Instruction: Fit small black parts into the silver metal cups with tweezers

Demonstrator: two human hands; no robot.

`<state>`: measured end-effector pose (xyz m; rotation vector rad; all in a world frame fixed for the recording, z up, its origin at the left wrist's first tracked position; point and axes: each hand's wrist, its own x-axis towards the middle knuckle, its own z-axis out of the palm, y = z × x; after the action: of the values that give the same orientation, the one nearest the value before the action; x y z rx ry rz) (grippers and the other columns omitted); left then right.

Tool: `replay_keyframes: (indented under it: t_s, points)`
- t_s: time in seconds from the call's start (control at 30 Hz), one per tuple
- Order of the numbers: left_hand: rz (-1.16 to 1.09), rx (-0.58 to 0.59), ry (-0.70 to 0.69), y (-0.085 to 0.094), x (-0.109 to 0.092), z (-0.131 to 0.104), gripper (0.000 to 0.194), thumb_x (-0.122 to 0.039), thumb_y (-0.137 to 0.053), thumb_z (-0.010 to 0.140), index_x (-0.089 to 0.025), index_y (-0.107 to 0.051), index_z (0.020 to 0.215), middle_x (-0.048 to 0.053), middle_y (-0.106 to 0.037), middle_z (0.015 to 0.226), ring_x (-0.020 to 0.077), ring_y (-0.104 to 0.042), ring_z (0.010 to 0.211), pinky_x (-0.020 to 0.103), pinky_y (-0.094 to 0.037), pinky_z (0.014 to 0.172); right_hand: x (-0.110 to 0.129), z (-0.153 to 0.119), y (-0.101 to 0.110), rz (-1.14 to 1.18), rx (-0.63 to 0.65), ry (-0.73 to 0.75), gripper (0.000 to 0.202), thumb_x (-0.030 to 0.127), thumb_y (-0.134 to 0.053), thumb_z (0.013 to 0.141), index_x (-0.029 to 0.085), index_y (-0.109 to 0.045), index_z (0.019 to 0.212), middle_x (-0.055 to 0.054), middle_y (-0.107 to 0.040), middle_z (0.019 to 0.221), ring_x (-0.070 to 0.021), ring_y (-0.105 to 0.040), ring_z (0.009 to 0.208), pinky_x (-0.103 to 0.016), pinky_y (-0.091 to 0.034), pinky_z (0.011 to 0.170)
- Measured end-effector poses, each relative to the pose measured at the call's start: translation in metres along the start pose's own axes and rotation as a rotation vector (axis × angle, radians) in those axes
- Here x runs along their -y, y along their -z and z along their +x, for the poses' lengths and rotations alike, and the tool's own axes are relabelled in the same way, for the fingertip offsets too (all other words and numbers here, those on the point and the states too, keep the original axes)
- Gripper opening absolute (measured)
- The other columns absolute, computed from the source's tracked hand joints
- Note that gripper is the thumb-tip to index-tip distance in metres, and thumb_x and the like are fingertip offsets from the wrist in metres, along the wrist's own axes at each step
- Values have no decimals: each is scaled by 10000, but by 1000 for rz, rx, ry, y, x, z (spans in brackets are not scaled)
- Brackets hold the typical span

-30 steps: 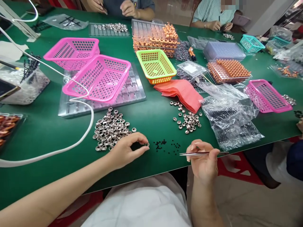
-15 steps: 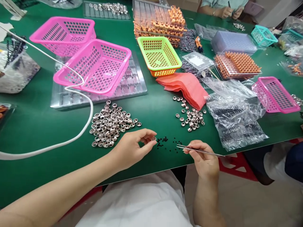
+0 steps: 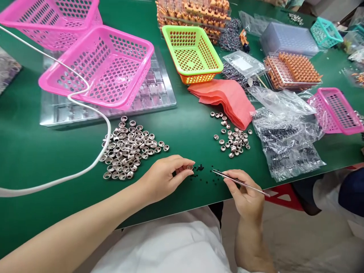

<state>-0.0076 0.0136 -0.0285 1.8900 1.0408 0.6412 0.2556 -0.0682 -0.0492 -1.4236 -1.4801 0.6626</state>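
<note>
Between thumb and fingertips, my left hand (image 3: 167, 176) pinches a small metal ring (image 3: 190, 167), partly covered by the fingers. My right hand (image 3: 246, 191) is closed on a pair of metal tweezers (image 3: 241, 182), whose tips point left over tiny black pieces (image 3: 200, 167) scattered on the green table. Whether the tips hold a piece is too small to tell. Left of my left hand lies a large pile of silvery rings (image 3: 127, 146). A smaller group of similar metal rings (image 3: 236, 140) sits beyond my right hand.
A white cable (image 3: 105, 151) curves across the left side. Pink baskets (image 3: 125, 104) rest around a clear tray (image 3: 165, 91). Farther back stand a green basket (image 3: 196, 71) and orange parts (image 3: 301, 68). A folded red cloth (image 3: 227, 98) and plastic bags (image 3: 290, 144) lie to the right.
The view has shifted closer to the table. The tweezers have tilted, their tips now slightly higher and their rear end lower. My left hand still pinches the ring.
</note>
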Motion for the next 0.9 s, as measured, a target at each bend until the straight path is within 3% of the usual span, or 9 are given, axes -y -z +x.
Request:
replay_keyframes:
  t_s: [0.27, 0.47, 0.67, 0.9]
  points:
    - [-47, 2, -34, -1, -1, -1, 178, -132, -663, 900, -140, -735, 1062, 25, -719, 843, 110, -663, 716, 194, -534, 683, 8, 0, -9, 57, -44, 6, 236, 86, -713, 846, 241, -723, 1024, -46, -742, 947, -219, -708, 891, -368, -610, 758]
    - [-37, 50, 17, -2, -4, -1, 72, -167, -701, 890, -162, -714, 961, 6, -725, 831, 117, -664, 715, 200, -529, 671, 10, 0, -10, 48, -86, 4, 211, 97, -724, 838, 238, -728, 995, -43, -744, 926, -212, -707, 864, -366, -618, 751]
    - [-40, 53, 7, -3, -5, -2, 84, -178, -681, 900, -177, -714, 976, 5, -730, 836, 124, -672, 725, 214, -537, 672, 8, 0, -3, 0, -62, 22, 267, 81, -721, 835, 242, -708, 1047, -38, -747, 954, -210, -713, 892, -356, -612, 773]
    - [-32, 41, -45, -5, -2, -4, 163, -171, -611, 933, -168, -712, 1061, 26, -716, 857, 127, -668, 749, 219, -541, 685, 13, 12, 10, -100, 149, 106, 307, 48, -683, 856, 257, -662, 1080, -35, -741, 1012, -211, -711, 949, -373, -590, 824]
